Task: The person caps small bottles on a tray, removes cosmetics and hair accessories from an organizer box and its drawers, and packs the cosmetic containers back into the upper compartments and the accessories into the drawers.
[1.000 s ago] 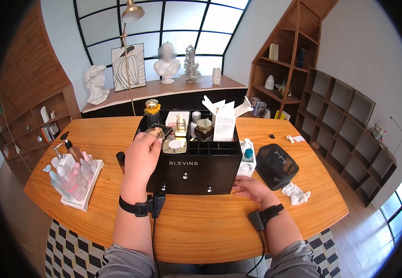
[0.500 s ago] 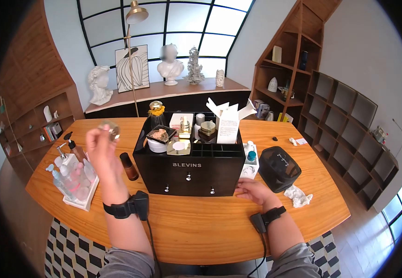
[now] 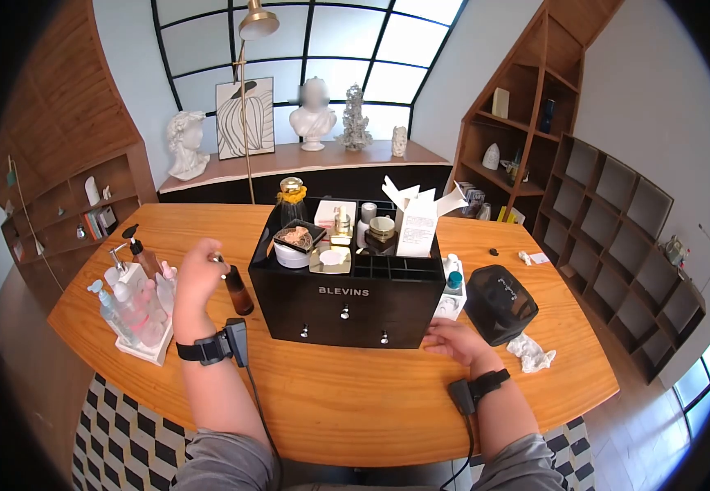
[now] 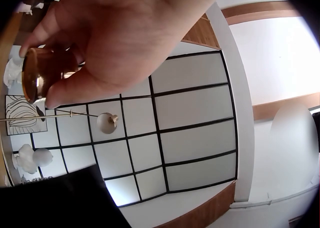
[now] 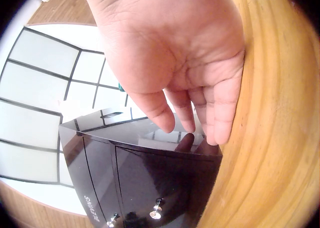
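Note:
A black cosmetics organizer (image 3: 344, 315) marked BLEVINS stands mid-table, filled on top with an open compact (image 3: 299, 237), a gold-capped jar (image 3: 382, 228) and a white box (image 3: 417, 231). To its left, my left hand (image 3: 199, 282) is raised above the wood. In the left wrist view its thumb and fingers grip a small amber-brown glass jar (image 4: 47, 70), mostly hidden by the hand in the head view. A dark-capped brown bottle (image 3: 240, 293) stands beside that hand. My right hand (image 3: 457, 338) rests on the table, fingers (image 5: 220, 113) extended against the organizer's right side.
On the left, a white tray (image 3: 146, 352) carries several pump and pink bottles. To the organizer's right are a white holder (image 3: 451, 304), a black mesh case (image 3: 502, 307) and a crumpled tissue (image 3: 532, 353). Cables run from both wrist cameras.
My left hand has lifted from the organizer's left top and swung left with the small jar, then come down a little near the brown bottle. The right hand stays put; the head view shifts slightly.

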A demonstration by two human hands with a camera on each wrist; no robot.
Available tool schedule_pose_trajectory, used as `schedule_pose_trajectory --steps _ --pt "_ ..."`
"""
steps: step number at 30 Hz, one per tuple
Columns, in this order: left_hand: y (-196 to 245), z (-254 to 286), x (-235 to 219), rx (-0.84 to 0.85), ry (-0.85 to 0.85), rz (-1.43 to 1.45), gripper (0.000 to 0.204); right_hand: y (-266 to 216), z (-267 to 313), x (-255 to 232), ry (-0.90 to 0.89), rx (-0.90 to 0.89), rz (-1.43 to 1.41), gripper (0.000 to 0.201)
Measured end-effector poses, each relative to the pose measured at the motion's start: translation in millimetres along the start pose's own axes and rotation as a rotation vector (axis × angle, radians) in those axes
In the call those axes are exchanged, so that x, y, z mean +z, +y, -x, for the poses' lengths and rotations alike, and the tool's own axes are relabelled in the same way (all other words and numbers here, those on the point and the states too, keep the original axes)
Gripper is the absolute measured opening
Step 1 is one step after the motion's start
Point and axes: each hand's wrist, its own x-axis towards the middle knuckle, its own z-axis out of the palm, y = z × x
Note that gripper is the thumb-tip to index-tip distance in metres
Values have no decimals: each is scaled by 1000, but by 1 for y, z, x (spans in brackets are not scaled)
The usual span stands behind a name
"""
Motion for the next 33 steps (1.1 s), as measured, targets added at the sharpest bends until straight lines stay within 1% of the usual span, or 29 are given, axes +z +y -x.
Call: schedule_pose_trajectory --steps 1,2,4,5,7,9,10,12,13,14,16,17,19,20,22,23,25,26,28,29,30,32,33 --pt "8 5 3 54 -60 -62 42 0 1 1 -4 -3 -13 34" --pt "14 10 3 55 -60 -60 42 -1 1 1 -2 -4 -13 34" --pt "29 22 -1 175 -43 -237 44 -1 2 3 10 -23 -30 29" --pt "42 34 -6 175 -43 -236 44 0 2 3 10 -23 -30 29" --pt "76 61 -21 267 247 -81 44 0 1 3 8 -27 -44 30" --pt "107 90 -32 263 290 141 43 -1 3 4 10 -27 -45 31" --pt "114 99 -34 266 289 139 43 -2 4 4 13 -23 -43 31" --pt "126 114 -37 410 319 374 42 -2 4 4 7 -19 -40 34" --pt "133 121 -37 389 319 433 38 -2 3 3 0 -15 -33 37" --pt "133 120 -36 389 319 432 38 -1 2 2 -1 -14 -34 37" --pt "127 113 -34 372 374 300 33 2 -1 1 -8 -25 -38 32" --pt "127 109 -33 372 376 300 33 1 0 2 -9 -25 -36 32" --pt "125 100 -32 290 376 20 27 0 2 4 2 -27 -34 32" --pt "119 95 -30 292 381 19 27 0 3 3 -2 -30 -32 32" --pt "111 88 -31 354 391 -148 26 0 1 4 -4 -31 -22 32" --pt "111 90 -32 349 404 -154 26 -1 1 5 -18 -31 -15 32" --pt "119 96 -28 410 441 -68 27 -2 3 6 17 -16 8 38" --pt "126 101 -26 403 453 -77 27 0 1 4 3 -13 14 38" --pt "138 110 -24 443 523 -22 28 1 -1 3 0 -16 -17 35" --pt "135 107 -24 484 542 -63 28 -2 2 7 19 -33 -39 30" --pt "125 101 -21 481 547 -66 28 -2 0 8 14 -31 -34 30" --pt "89 80 -13 525 415 -87 26 -1 -1 4 12 -28 -52 29" --pt "70 75 -7 437 350 -133 24 0 -2 3 15 -28 -53 29"
